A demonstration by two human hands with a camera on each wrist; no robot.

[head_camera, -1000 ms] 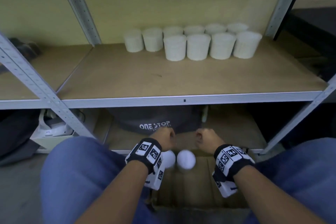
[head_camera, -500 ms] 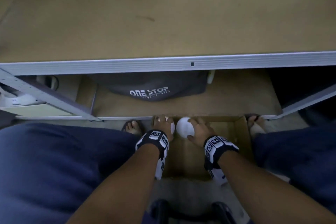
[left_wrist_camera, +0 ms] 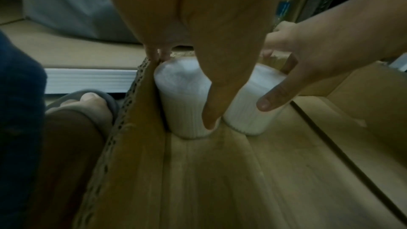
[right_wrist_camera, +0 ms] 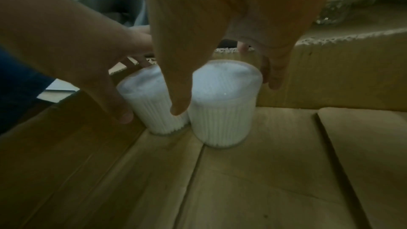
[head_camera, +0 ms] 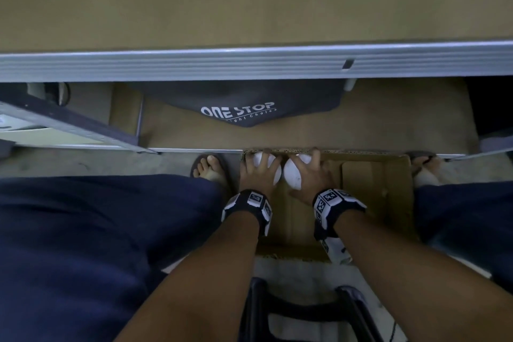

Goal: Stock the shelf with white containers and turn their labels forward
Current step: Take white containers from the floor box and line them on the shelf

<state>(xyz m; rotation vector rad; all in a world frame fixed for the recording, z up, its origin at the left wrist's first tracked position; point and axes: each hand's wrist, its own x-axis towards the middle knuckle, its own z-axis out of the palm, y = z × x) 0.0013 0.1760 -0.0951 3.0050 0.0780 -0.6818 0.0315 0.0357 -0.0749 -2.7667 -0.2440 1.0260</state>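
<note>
Both hands have dropped into the cardboard box (head_camera: 374,203): left hand (head_camera: 256,172) and right hand (head_camera: 309,175) each wrap spread fingers around an upright white container (right_wrist_camera: 222,104), (left_wrist_camera: 182,100) directly below, at its far-left corner.

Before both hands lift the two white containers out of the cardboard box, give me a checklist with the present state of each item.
1. Left hand wrapped round the left container: ok.
2. Right hand wrapped round the right container: ok.
3. Both containers upright on the cardboard box floor: ok.
4. Left container free of the box wall: not ok, it sits in the corner with fingers wedged against the wall.
5. Labels facing the person: cannot tell, only ribbed white sides show.
6. Room on the shelf board above: ok where visible.
</note>
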